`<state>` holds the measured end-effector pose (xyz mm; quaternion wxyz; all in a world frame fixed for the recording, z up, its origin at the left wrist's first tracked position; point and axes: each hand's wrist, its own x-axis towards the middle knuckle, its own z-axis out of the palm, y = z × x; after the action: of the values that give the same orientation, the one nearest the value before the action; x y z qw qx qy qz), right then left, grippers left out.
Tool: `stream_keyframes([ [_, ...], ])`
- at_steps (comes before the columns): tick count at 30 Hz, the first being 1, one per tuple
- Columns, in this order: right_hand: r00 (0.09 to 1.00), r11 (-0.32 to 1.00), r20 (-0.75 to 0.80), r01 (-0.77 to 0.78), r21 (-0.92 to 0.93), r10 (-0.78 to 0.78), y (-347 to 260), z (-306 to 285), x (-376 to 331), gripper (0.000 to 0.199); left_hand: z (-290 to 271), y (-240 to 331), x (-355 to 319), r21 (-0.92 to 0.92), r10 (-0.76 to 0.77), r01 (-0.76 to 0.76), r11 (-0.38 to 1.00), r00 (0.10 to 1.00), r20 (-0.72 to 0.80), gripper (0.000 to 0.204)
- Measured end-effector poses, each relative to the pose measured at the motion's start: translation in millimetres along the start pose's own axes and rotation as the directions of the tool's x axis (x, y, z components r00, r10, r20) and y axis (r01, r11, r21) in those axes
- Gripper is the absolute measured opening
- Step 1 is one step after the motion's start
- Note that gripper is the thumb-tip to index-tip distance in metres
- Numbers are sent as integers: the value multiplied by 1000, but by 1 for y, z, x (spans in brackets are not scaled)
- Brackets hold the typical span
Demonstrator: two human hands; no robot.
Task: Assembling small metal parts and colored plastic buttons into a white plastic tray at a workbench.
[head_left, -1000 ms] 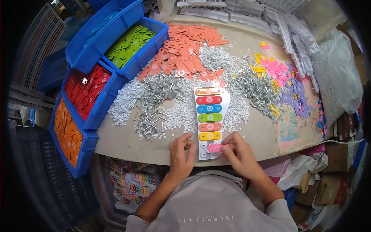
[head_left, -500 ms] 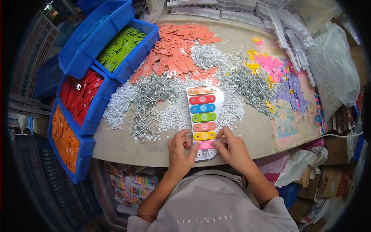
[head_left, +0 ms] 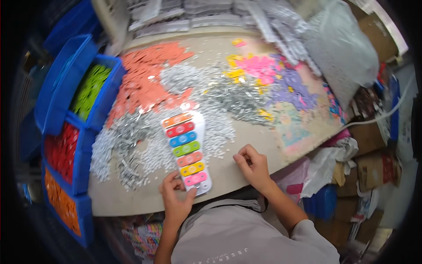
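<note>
A toy xylophone (head_left: 200, 132) with a white base and a row of coloured bars lies on the table, tilted a little to the left. At its near end my left hand (head_left: 176, 198) holds the lower left corner, the thumb on the white base just below the pink bar (head_left: 195, 178). Beyond its right side, my right hand (head_left: 255, 167) hovers apart from it over the bare tabletop. Its fingers are loosely bent with the thumb apart, and nothing shows in them. Small white rings (head_left: 220, 132) lie thickly around the xylophone.
Blue bins at left hold green (head_left: 90, 92), red (head_left: 63, 154) and orange bars (head_left: 61, 202). Coral bars (head_left: 145, 83), metal pins (head_left: 239, 101), pink pieces (head_left: 259, 68) and purple pieces (head_left: 292, 90) lie in piles. Clear plastic trays (head_left: 211, 9) line the back; a bulging bag (head_left: 343, 44) stands right.
My right hand has come off the pink bar and moved away to the right. My left hand stays at the xylophone's near end. The whole view has shifted and turned.
</note>
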<state>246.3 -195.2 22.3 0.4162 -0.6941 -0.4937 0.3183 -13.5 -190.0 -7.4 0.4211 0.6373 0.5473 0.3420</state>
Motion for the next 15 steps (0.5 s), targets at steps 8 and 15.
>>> stream_keyframes([
  [8,803,851,-539,-78,-519,-255,66,-122,64,12,-2,-3,2,-115,-82,88,989,995,59,60],
  [15,796,686,-562,-280,-671,-225,151,-199,103,17,3,-7,-6,-204,-56,52,978,998,-18,55],
])
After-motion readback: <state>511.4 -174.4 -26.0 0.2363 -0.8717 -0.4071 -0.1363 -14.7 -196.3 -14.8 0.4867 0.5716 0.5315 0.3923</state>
